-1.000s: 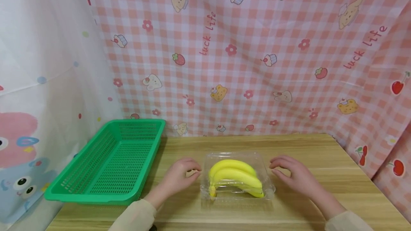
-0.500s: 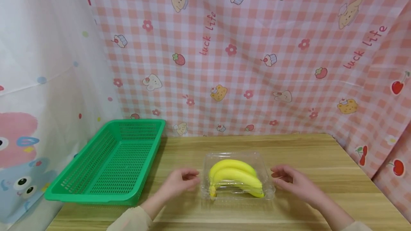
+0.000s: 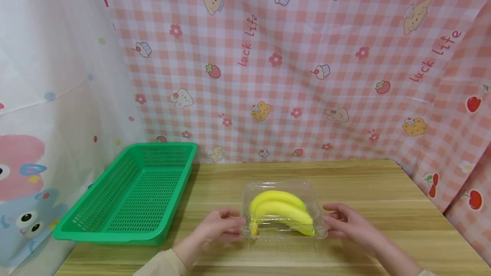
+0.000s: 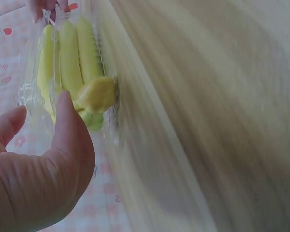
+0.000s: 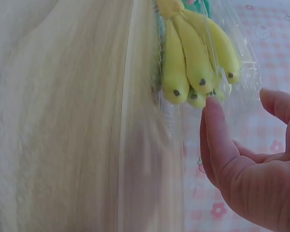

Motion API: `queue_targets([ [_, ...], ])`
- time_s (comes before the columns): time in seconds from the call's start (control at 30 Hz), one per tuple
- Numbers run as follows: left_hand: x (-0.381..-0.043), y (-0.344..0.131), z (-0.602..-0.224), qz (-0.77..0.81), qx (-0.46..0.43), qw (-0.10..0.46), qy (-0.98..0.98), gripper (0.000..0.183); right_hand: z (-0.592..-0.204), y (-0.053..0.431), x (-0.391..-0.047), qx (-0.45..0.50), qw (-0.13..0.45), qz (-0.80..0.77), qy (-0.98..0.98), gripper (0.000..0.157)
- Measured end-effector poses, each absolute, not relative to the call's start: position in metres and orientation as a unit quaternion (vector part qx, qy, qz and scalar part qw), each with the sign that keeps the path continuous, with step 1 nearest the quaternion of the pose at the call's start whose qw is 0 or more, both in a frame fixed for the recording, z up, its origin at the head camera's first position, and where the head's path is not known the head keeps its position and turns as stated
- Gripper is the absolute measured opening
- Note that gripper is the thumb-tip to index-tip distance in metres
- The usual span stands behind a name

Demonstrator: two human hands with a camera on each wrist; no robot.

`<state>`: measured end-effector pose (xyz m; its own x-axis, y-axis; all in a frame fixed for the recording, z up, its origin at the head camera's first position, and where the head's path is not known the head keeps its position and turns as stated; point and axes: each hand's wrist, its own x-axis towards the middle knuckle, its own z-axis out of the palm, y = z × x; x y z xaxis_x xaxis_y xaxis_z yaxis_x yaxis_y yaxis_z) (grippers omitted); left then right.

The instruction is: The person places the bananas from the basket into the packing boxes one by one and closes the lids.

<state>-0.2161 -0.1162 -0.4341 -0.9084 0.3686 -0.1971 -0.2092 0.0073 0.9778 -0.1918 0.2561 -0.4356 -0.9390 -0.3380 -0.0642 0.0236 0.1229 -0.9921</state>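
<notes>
A clear plastic clamshell box (image 3: 274,186) stands on the wooden table with a bunch of yellow bananas (image 3: 281,210) inside. By its left front corner is my left hand (image 3: 218,227), fingertips at the plastic wall. My right hand (image 3: 352,227) is at the opposite front corner in the same way. In the left wrist view, the left thumb and fingers are spread beside the banana stem end (image 4: 97,94). The right wrist view has the right fingers extended towards the dark banana tips (image 5: 202,82). Whether the fingertips press the plastic is hard to tell.
A green perforated basket (image 3: 145,199) stands at the left of the wooden table (image 3: 395,195). Pink checked cloth (image 3: 307,93) hangs behind the table, and a white patterned curtain (image 3: 65,110) hangs at the left.
Both hands drew back slightly towards the front, then came inward to the box's front corners. The box, the bananas and the basket stay where they were.
</notes>
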Motion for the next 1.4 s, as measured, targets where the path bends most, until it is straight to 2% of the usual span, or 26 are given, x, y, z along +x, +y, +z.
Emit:
queue_targets([
  [0.43,-0.213,-0.109,-0.442,0.756,0.049,0.224,0.613,0.04,-0.439,0.251,-0.191,-0.102,0.182,-0.685,0.698,0.075],
  [0.67,-0.212,-0.107,-0.444,0.764,0.044,0.219,0.605,0.041,-0.443,0.248,-0.191,-0.087,0.198,-0.702,0.679,0.073],
  [1.0,-0.211,-0.105,-0.447,0.762,0.037,0.206,0.612,0.031,-0.45,0.247,-0.191,-0.086,0.192,-0.716,0.666,0.065],
  [1.4,-0.21,-0.102,-0.445,0.762,0.031,0.195,0.617,0.031,-0.45,0.245,-0.191,-0.082,0.182,-0.717,0.668,0.065],
])
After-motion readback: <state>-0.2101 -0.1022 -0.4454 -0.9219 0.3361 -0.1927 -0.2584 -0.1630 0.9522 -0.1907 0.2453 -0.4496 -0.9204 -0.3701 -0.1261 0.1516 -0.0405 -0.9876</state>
